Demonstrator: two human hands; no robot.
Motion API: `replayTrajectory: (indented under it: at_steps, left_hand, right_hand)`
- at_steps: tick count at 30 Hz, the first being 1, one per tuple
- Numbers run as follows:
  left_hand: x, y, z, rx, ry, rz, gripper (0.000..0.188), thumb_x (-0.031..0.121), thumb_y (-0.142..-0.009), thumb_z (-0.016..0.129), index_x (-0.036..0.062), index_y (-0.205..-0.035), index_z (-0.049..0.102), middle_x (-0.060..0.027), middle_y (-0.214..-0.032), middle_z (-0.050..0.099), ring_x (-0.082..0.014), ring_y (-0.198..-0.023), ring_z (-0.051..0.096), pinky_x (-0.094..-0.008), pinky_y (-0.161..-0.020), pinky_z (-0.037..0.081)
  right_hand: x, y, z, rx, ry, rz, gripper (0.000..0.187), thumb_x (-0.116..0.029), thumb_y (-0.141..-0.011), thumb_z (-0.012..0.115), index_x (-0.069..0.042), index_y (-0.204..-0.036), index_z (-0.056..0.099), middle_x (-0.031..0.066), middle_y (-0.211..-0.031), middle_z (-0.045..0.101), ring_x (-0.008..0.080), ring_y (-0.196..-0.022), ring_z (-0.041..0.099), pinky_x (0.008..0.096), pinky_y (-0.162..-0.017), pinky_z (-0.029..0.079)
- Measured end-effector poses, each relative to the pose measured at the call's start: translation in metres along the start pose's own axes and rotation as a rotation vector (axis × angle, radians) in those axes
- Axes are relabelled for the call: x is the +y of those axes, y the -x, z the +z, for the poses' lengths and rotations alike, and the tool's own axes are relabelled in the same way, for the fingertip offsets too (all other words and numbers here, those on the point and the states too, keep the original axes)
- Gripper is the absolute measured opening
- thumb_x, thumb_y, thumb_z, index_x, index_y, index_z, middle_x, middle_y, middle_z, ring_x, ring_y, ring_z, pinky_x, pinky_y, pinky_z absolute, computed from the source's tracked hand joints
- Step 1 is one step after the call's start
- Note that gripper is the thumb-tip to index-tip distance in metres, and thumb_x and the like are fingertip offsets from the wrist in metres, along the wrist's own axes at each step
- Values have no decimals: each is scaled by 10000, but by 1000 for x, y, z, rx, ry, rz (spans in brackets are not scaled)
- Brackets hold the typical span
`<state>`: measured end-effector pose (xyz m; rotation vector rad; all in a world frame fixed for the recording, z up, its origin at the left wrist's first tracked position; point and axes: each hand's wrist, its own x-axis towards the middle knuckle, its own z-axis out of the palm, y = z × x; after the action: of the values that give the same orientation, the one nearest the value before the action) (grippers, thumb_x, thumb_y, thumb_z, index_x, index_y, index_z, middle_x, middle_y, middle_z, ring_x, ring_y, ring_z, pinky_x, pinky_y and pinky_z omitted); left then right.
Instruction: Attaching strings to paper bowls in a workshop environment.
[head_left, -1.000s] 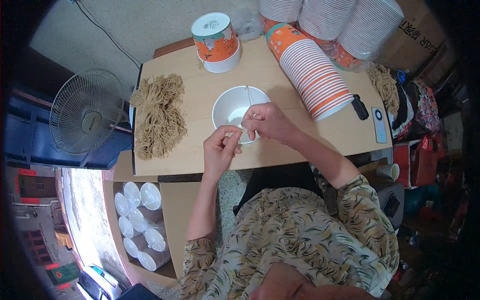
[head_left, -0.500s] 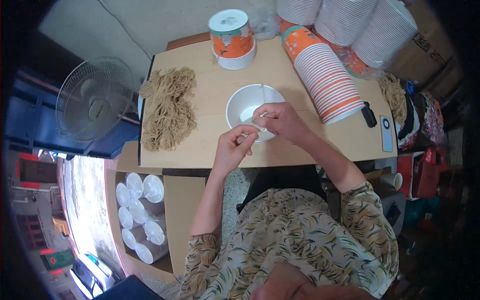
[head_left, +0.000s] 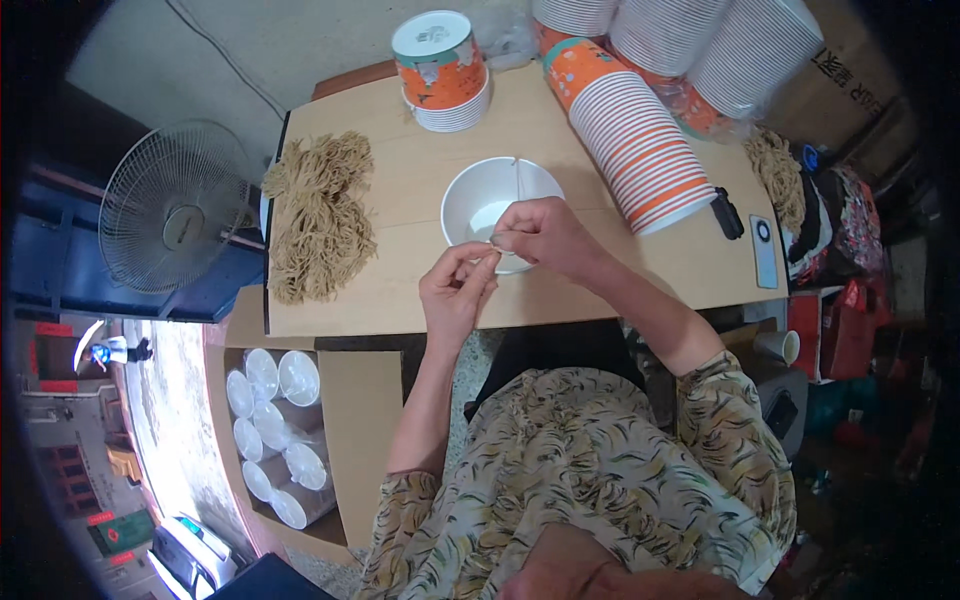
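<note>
A white paper tub (head_left: pixel 462 200) stands on the table near its front edge, its mouth facing up. One thin tan string (head_left: pixel 518 178) lies over the tub's far rim and runs down inside toward my right hand. My right hand (head_left: pixel 548 238) is closed in a pinch over the tub, the string at its fingers. Just left and nearer, my left hand (head_left: pixel 456 292) pinches too, its fingertips meeting the right ones on what looks like the same string. The exact grip is too small to make out. Bundles of tan twisted string (head_left: pixel 320 220) lie at the table's left.
Stacked orange-and-white tubs (head_left: pixel 440 75) stand at the back; a long nested stack (head_left: pixel 640 145) lies to the right. A black clip-like object (head_left: pixel 727 214) is beside it. A fan (head_left: pixel 180 210) stands left, above an open carton (head_left: pixel 355 440) of clear-lidded cups.
The whole view has shifted slightly. Both hands stay pinched over the tub, their fingertips a little closer together. A person has come into sight outdoors at the far left.
</note>
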<state>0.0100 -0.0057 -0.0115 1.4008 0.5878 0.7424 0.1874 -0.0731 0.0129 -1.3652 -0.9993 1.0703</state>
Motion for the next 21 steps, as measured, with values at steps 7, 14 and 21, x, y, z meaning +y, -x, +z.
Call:
replayTrajectory:
  at_steps: [7,14,21]
  left_hand:
    - [-5,-1,6,46,47,128,244,5,-922,712,8,-1159,654,-58,-921,716,-53,-692,605,-191,-599,479]
    - [-14,1,7,82,-132,197,176,5,-901,742,5,-1069,692,12,-742,663,6,-599,536,-159,-534,422]
    - [-4,4,11,74,-166,197,162,5,-903,739,0,-1053,676,-19,-843,684,-45,-663,620,-196,-607,502]
  right_hand:
    - [-3,3,-4,-12,53,67,60,-50,-888,688,5,-864,684,-47,-644,564,17,-550,456,216,-483,342]
    - [-4,3,-8,-4,86,62,62,-55,-853,698,6,-848,687,-32,-686,604,21,-575,492,212,-496,365]
    - [-4,3,-11,-27,133,42,78,-70,-854,697,6,-840,693,-26,-666,595,28,-559,483,219,-485,362]
